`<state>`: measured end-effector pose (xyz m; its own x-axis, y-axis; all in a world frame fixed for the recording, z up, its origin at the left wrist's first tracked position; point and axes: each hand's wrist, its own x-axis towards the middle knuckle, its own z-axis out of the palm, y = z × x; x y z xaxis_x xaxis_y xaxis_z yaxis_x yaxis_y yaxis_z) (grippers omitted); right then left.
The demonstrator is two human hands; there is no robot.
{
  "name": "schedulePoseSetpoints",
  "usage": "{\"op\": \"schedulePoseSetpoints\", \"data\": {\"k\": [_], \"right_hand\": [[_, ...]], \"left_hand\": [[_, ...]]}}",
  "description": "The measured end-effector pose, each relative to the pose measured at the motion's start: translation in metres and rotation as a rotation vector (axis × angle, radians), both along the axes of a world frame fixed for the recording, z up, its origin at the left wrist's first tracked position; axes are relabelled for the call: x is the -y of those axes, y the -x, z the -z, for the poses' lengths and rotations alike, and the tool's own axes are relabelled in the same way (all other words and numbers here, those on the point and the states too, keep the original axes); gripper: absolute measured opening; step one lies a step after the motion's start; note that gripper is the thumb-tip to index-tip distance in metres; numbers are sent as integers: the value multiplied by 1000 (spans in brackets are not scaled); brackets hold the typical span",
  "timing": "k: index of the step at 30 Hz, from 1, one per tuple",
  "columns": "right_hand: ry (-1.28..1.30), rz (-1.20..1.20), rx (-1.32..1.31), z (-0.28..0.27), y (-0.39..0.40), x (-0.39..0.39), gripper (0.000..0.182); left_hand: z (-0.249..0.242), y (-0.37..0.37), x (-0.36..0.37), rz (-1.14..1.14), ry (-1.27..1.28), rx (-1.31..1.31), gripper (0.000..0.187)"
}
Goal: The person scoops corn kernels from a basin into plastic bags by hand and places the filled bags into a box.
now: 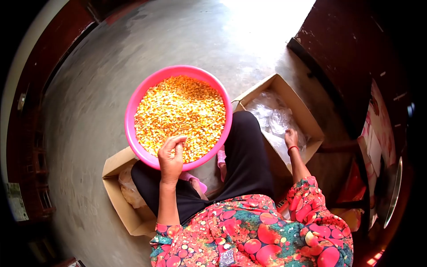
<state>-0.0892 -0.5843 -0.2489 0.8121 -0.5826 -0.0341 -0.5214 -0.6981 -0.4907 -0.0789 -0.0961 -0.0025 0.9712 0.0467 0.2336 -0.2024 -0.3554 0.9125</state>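
A pink basin (pixel 178 167) holds a heap of yellow-orange corn kernels (pixel 182 111) in front of my knees. My left hand (pixel 171 155) hangs over the basin's near rim, its fingers curled and drawn together towards the thumb. Whatever may be between those fingertips is too small to make out. On the right, an open cardboard box (pixel 307 111) contains clear plastic bags (pixel 273 113), some bunched up. My right hand (pixel 292 139) reaches into this box with its fingers closed at the bags, apparently gripping the plastic.
Another open cardboard box (pixel 120 200) stands to my left with filled clear bags (pixel 129 189) inside. Grey concrete floor (pixel 98 89) surrounds me. Dark red furniture (pixel 342 58) lines the right side, and pink slippers (pixel 195 181) show below the basin.
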Motion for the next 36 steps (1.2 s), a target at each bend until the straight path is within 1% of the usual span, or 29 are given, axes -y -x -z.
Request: {"op": "schedulePoseSetpoints", "data": {"k": [1, 2, 3, 4, 5, 7, 8, 10, 11, 12, 14, 15, 16, 18, 19, 20, 22, 23, 24, 26, 27, 28, 30, 31, 32, 34, 35, 36], "right_hand": [[3, 61, -209, -17, 13, -11, 25], [68, 4, -313, -22, 26, -16, 32], [14, -107, -435, -2, 35, -4, 36], [-42, -221, -553, 7, 37, -2, 40], [-49, -217, -555, 13, 43, 0, 40], [-328, -215, -654, 15, 48, 3, 50], [-335, -209, -652, 14, 47, 2, 50], [-254, -185, -550, 8, 40, 3, 47], [-124, -106, -541, -23, 29, -13, 45], [-128, -104, -542, -19, 22, -8, 45], [-134, -158, -359, -7, 9, 2, 45], [-182, -236, -315, -2, 3, 7, 43], [-188, -236, -313, -4, -4, 6, 43], [-329, -89, -308, -8, -20, 5, 40], [-336, -48, -339, -7, -29, 7, 34], [-341, -51, -336, -4, -31, 5, 34], [-42, -132, -251, 2, -35, -2, 26], [-70, -167, -290, 5, -39, -6, 22], [-3, -223, -288, 10, -41, -12, 24], [-53, -250, -328, 12, -46, -23, 29], [-74, -286, -393, 15, -49, -24, 34], [-78, -297, -388, 24, -49, -24, 34], [-108, -292, -507, 43, -48, -17, 39], [-118, -302, -569, 39, -49, -13, 44], [-117, -304, -573, 34, -46, -9, 44], [-139, -228, -496, 29, -40, -1, 46], [-105, -188, -377, 27, -37, 5, 40], [-101, -186, -380, 24, -37, 14, 40]], "left_hand": [[16, -1, 2, 2, -2, -18, 17], [24, 0, 4, 3, -46, -102, 18], [31, 1, 4, -5, -76, -74, 18], [33, 0, 5, -14, -107, -43, 18], [34, 2, 4, -9, -113, -47, 18], [32, 0, 4, -65, -20, -63, 18], [30, 0, 4, -58, -25, -63, 18], [26, 1, 6, -81, -79, -58, 19], [26, 1, 7, -71, -110, -64, 18], [27, 1, 8, -68, -113, -65, 18], [31, 1, 8, -66, -168, -71, 18], [31, 0, 7, -66, -174, -70, 18], [32, 0, 7, -74, -165, -71, 17], [30, 1, 8, -83, -160, -69, 17], [27, 1, 10, -93, -158, -80, 17], [25, 1, 11, -104, -155, -91, 17], [28, 1, 10, -110, -155, -97, 17], [30, 1, 9, -107, -155, -97, 17], [31, 0, 9, -106, -156, -97, 17], [27, 1, 12, -116, -175, -110, 17], [27, 0, 13, -118, -174, -112, 17], [28, 1, 12, -121, -173, -116, 17], [28, 1, 12, -123, -191, -109, 17], [28, 1, 12, -123, -195, -119, 17], [27, 1, 12, -120, -196, -131, 16], [27, 0, 12, -124, -202, -135, 17], [28, -1, 12, -124, -214, -121, 17], [27, -1, 13, -124, -226, -109, 17]]}}
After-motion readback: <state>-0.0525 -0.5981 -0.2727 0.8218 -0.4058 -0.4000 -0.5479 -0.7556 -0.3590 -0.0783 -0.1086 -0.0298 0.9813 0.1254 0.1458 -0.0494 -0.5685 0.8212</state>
